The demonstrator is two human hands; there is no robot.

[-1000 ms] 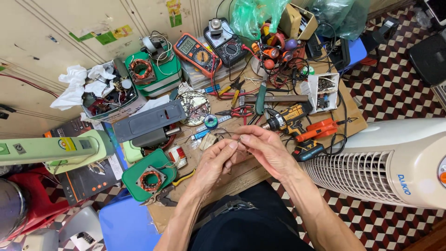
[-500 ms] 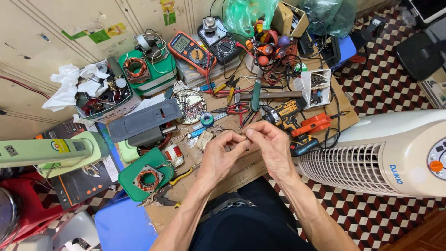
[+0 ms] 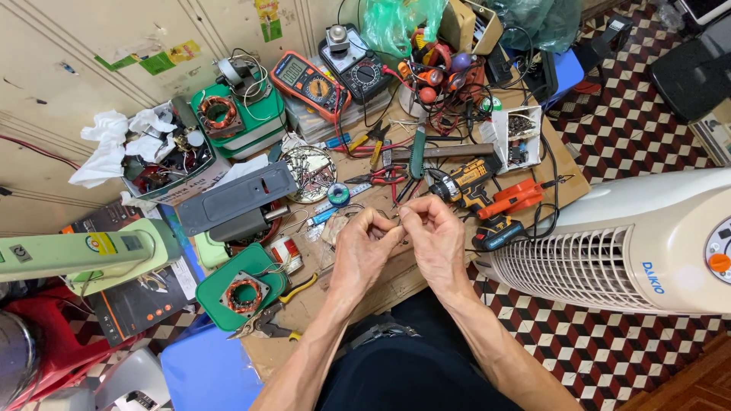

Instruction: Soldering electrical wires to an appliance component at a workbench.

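Observation:
My left hand [image 3: 367, 247] and my right hand [image 3: 432, 232] meet above the cluttered cardboard work surface [image 3: 381, 285], fingertips pinched together on a thin wire [image 3: 397, 222] that is too small to see clearly. Just beyond the hands lie red-handled pliers [image 3: 378, 176], a green-handled tool [image 3: 419, 152] and a yellow-and-black cordless drill [image 3: 472, 190]. A green case with a copper motor winding [image 3: 242, 288] sits left of my left forearm.
A white tower fan [image 3: 632, 243] lies on its side at the right. Two multimeters [image 3: 311, 80], a grey plastic cover [image 3: 236, 199], a box of parts [image 3: 164, 156], a pale green housing [image 3: 84, 251] and a blue stool [image 3: 205, 373] crowd the area. Yellow-handled cutters [image 3: 282, 316] lie near the edge.
Both hands have stayed together over the same spot, fingers working at the small wire. The view has shifted slightly; nothing else on the surface moved.

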